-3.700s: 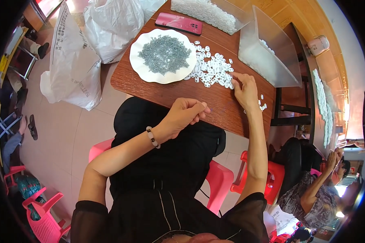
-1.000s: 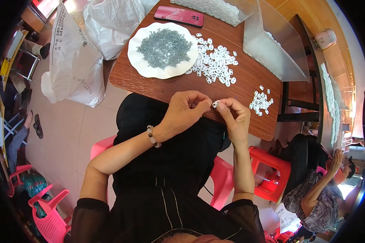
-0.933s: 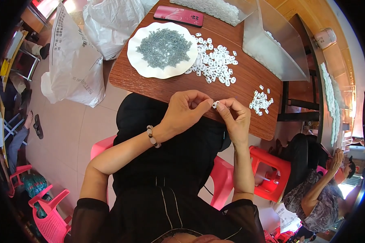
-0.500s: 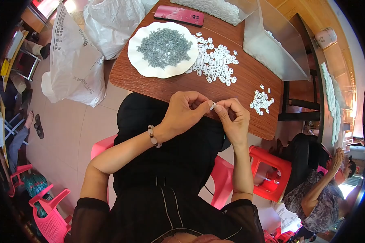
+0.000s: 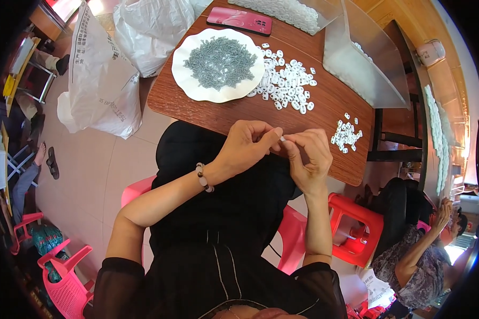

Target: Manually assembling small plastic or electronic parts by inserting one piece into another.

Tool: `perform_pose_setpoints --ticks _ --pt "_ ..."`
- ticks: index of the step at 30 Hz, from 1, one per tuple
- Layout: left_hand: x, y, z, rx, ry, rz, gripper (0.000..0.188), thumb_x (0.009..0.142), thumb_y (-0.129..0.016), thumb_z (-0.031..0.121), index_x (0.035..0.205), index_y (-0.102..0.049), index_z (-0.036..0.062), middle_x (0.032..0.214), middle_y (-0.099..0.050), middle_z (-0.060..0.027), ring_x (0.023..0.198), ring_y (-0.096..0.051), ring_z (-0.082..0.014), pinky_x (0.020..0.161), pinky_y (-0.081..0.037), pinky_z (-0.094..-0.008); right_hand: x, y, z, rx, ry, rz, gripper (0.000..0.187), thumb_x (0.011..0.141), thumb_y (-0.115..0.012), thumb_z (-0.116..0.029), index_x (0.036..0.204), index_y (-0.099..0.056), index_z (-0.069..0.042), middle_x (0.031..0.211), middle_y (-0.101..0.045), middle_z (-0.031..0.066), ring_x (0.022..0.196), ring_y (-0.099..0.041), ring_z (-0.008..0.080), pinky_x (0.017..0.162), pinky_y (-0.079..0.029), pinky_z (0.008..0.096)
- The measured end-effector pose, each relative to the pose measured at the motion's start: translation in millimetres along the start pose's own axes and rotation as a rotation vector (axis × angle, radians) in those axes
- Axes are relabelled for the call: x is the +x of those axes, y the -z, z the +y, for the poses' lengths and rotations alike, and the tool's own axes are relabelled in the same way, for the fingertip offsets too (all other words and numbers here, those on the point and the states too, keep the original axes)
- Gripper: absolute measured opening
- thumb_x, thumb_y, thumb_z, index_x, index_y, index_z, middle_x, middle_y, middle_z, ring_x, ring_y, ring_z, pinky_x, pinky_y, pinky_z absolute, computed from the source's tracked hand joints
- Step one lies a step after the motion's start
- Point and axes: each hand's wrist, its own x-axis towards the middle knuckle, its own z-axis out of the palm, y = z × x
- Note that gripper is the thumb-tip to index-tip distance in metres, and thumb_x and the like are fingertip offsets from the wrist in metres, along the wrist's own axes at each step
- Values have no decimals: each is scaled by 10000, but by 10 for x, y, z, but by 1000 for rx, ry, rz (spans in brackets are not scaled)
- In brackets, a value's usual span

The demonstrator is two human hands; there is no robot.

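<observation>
Over the table's near edge, my left hand and my right hand meet, thumbs and forefingers pinched. Between their fingertips is a small white plastic piece, mostly covered, so its exact shape cannot be made out. Beyond my hands lies a loose pile of small white two-holed plastic pieces. To its left, a scalloped white plate carries a heap of small grey pins. A smaller group of white pieces lies to the right of my right hand.
A pink phone lies at the back of the wooden table. Clear-walled bins of white pieces stand at the far right. White sacks stand left on the floor. A red stool and another person are at right.
My fingertips have shifted slightly around the small white piece, and less of it shows now. The whole view has moved a little. The piles and plate keep their places on the table.
</observation>
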Motion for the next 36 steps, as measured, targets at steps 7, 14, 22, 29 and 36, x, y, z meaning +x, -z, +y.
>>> perform_pose_setpoints --ticks 7,14,22,29,36 --pt "-34 -29 -13 145 -104 18 186 897 -653 168 879 -668 -17 763 -671 -10 684 -567 -17 584 -437 -172 -137 -84 -8 234 -378 43 47 828 -671 -50 830 -656 -5 712 -586 63 681 -525 171 624 -419 270" --pt "-39 -19 -24 170 -138 66 141 887 -655 118 870 -666 -22 730 -645 10 651 -554 -12 566 -442 -168 -182 -144 22 312 -490 7 64 836 -671 -64 830 -654 -3 697 -576 47 668 -503 133 630 -404 258" --pt "-70 -46 85 446 -243 146 169 831 -657 129 797 -647 -36 646 -637 -104 555 -601 -122 519 -459 -257 -187 -102 22 358 -537 -26 74 828 -692 -68 850 -663 -4 742 -576 26 668 -495 103 622 -396 236" --pt "-77 -48 91 422 -200 87 176 854 -647 141 818 -649 -31 643 -613 -60 558 -533 -86 514 -424 -240 -218 -37 65 511 -646 -118 97 858 -684 -77 909 -670 5 801 -564 -7 706 -493 41 633 -391 187" --pt "-67 -18 95 382 -302 47 126 862 -646 123 869 -651 -2 714 -620 -40 599 -523 -54 524 -418 -223 -202 -8 33 583 -667 -53 55 876 -642 -44 888 -649 9 787 -547 -36 686 -462 28 616 -363 177"
